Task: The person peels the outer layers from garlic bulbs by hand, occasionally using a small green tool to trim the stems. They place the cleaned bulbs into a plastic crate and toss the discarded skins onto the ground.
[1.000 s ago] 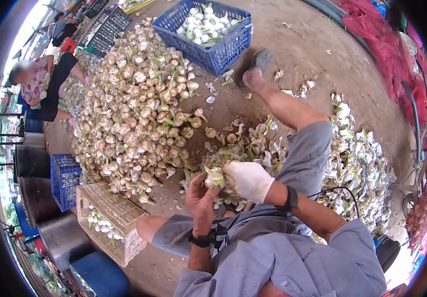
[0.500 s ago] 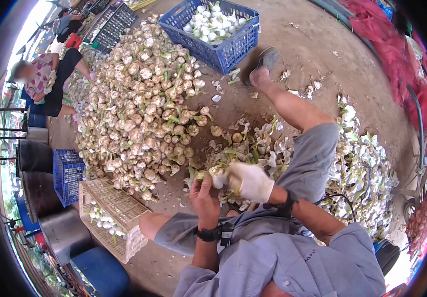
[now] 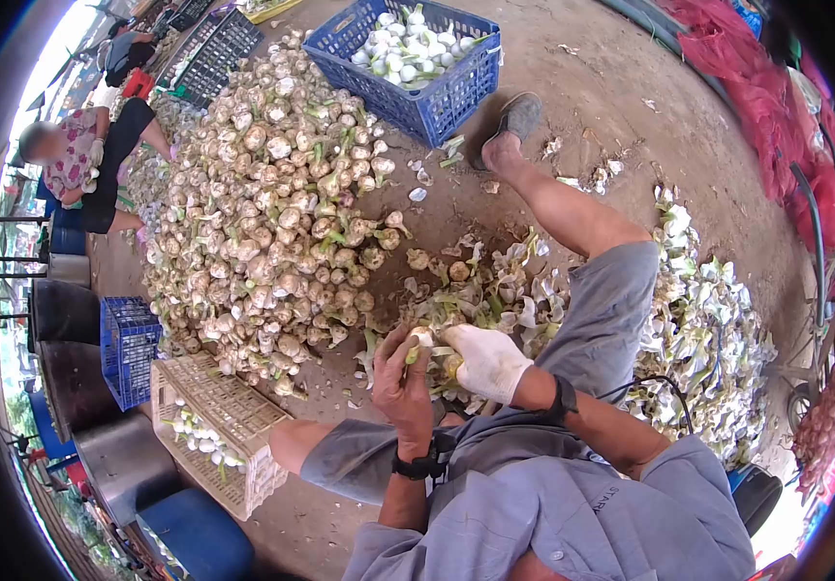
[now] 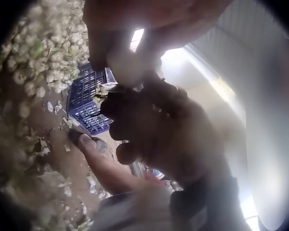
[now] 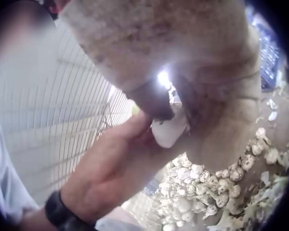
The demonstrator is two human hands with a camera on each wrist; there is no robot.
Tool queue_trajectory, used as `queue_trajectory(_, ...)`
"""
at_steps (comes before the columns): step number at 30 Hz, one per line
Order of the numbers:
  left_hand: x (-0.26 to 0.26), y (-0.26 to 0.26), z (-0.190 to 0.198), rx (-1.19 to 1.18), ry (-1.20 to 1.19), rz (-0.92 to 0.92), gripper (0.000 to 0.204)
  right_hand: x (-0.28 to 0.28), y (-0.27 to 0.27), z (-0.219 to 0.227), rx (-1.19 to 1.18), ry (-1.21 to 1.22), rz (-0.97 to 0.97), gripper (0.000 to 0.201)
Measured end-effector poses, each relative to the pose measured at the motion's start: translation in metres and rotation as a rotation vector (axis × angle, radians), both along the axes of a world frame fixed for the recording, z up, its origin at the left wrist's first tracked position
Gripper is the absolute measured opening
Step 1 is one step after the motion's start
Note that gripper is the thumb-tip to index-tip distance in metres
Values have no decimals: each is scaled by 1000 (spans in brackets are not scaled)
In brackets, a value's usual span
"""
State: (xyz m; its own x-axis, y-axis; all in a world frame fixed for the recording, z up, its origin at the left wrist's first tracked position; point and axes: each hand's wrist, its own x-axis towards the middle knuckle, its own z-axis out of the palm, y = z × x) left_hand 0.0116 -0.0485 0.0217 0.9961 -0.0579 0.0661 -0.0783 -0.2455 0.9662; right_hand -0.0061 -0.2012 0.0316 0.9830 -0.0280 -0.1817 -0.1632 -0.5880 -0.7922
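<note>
Head view. A seated person holds a garlic bulb (image 3: 423, 338) between both hands above the dirt floor (image 3: 572, 107). The bare left hand (image 3: 400, 373) wraps its fingers round the bulb from the near side; the right hand (image 3: 483, 361), in a white glove, pinches the bulb's other side, so the two hands touch across it. Taking the bulb as landmark: a large heap of unpeeled garlic (image 3: 262, 194) lies beyond it and to its left; a blue crate (image 3: 408, 58) holding white peeled bulbs stands far beyond it, past the heap; a pale crate (image 3: 214, 426) with a few peeled bulbs stands to its left, nearer the person; a pile of peeled skins (image 3: 698, 329) lies to its right, past the person's outstretched leg (image 3: 572, 218). A second, smaller blue crate (image 3: 127, 349) stands left of the pale crate. Another person (image 3: 83, 169) sits at the far left edge of the heap.

Left wrist view. The left hand (image 4: 154, 130) appears dark and close, fingers curled; the bulb itself is blurred and cannot be made out clearly. Behind the hand lie the blue crate (image 4: 89, 103) and the heap of unpeeled garlic (image 4: 48, 53).

Right wrist view. The gloved right hand (image 5: 183, 72) fills the upper frame, clasping the white garlic bulb (image 5: 169, 130), while the left hand (image 5: 111, 168) presses the bulb from below. Unpeeled garlic (image 5: 202, 187) lies beneath.
</note>
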Motion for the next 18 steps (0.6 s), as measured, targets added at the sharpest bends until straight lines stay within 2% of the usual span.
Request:
queue_trajectory(2, -1, -1, 0, 184, -156, -32, 20, -3, 3, 4, -36, 14, 10, 24)
queue_trajectory(6, -3, -1, 3, 213, -215, -88, 19, 5, 2, 11, -136, 67, -27, 19)
queue_trajectory(8, -3, 5, 0, -286, 81, -31, 19, 15, -9, -15, -143, 70, -75, 20)
queue_trajectory(9, -4, 7, -2, -285, 78, -31, 19, 17, -15, -32, -150, 74, -124, 20)
queue_trajectory(11, -4, 11, -7, -494, 178, 0, 20, 18, -28, -59, -183, 170, -143, 22)
queue_trajectory(12, -3, 13, -7, -496, 179, 3, 20, 16, -34, -60, -196, 220, -123, 27)
queue_trajectory(13, 0, 17, -6, -666, 279, 25, 20, 12, -38, -61, -198, 222, -120, 27)
queue_trajectory(14, 3, 20, -5, -837, 376, 46, 20, 9, -43, -62, 66, 333, -104, 31)
queue_trajectory(15, 4, 21, -3, -841, 376, 46, 20, 6, -48, -61, 331, 441, -90, 36)
queue_trajectory(16, 4, 21, -1, -945, 413, -12, 19, 7, -52, -66, 670, 552, -69, 44)
queue_trajectory(17, 5, 21, 1, -1048, 451, -72, 18, 3, -50, -68, 665, 553, -78, 44)
queue_trajectory(18, 2, 32, -17, -939, 529, -86, 15, 1, -40, -63, 1066, 598, -218, 47)
